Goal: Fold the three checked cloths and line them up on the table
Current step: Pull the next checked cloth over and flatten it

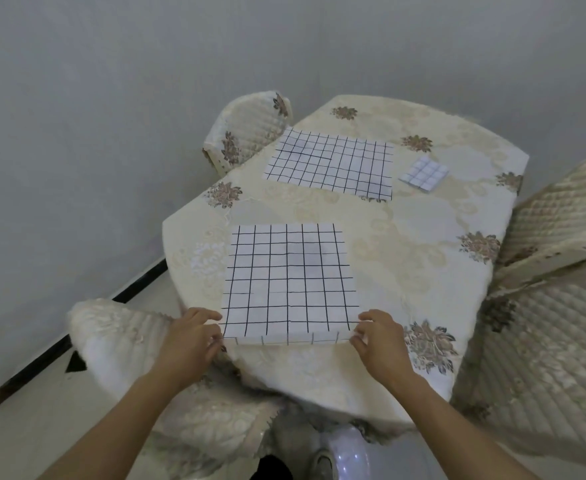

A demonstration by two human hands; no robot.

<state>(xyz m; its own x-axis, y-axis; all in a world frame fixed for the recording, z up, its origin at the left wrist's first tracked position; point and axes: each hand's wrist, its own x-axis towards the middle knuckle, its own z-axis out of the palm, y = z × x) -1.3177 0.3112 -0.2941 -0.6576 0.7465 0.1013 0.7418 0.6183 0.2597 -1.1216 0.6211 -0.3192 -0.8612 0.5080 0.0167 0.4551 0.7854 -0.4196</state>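
A white cloth with a black check (288, 282) lies spread flat at the near edge of the table, its front edge hanging slightly over. My left hand (191, 341) pinches its near left corner and my right hand (378, 341) pinches its near right corner. A second checked cloth (333, 164) lies spread flat at the far side of the table. To its right sits a third checked cloth (423, 174), folded into a small thick square.
The table (405, 237) wears a cream floral cover. Padded chairs stand at the far left (250, 129), near left (125, 341) and right (547, 271). A grey wall runs along the left and back.
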